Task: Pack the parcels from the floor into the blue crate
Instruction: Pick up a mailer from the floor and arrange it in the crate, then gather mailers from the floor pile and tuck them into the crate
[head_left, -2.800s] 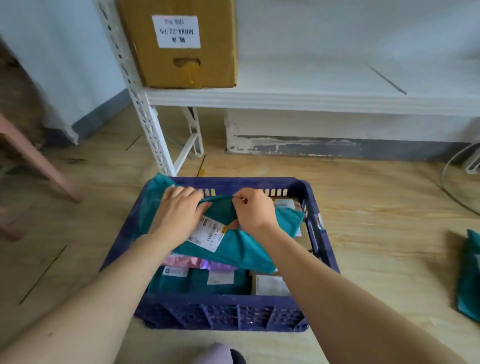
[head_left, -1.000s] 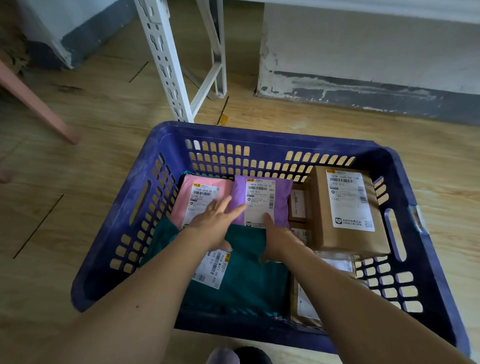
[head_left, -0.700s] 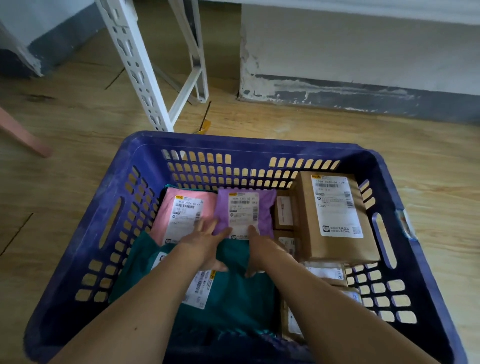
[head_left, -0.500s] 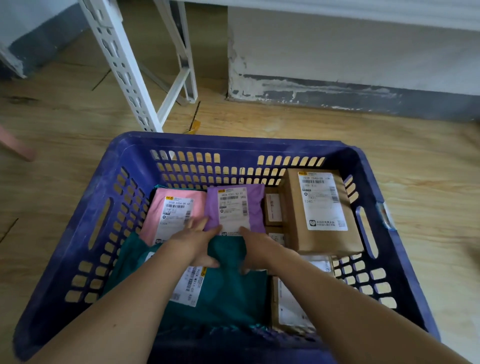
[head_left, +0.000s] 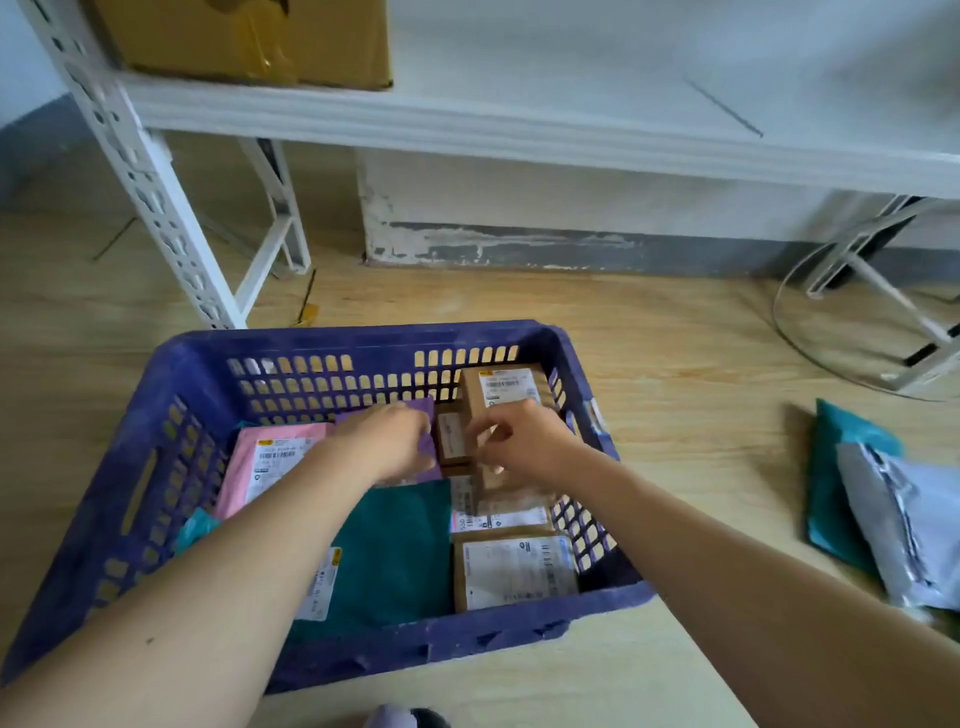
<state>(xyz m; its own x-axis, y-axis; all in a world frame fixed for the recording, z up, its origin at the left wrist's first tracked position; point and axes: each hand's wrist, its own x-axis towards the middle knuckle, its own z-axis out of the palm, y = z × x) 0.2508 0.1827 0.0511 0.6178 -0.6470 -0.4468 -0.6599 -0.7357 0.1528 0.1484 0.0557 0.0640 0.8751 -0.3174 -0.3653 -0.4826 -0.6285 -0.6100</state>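
Both at blue crate (head_left: 363, 335) | left hand (head_left: 387, 441) over purple parcel (head_left: 427, 415) — right hand (head_left: 522, 441) half-curled

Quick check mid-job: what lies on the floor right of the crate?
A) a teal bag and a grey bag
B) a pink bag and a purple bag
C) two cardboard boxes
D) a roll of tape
A: a teal bag and a grey bag lie on the floor right of the blue crate, the grey one partly over the teal.
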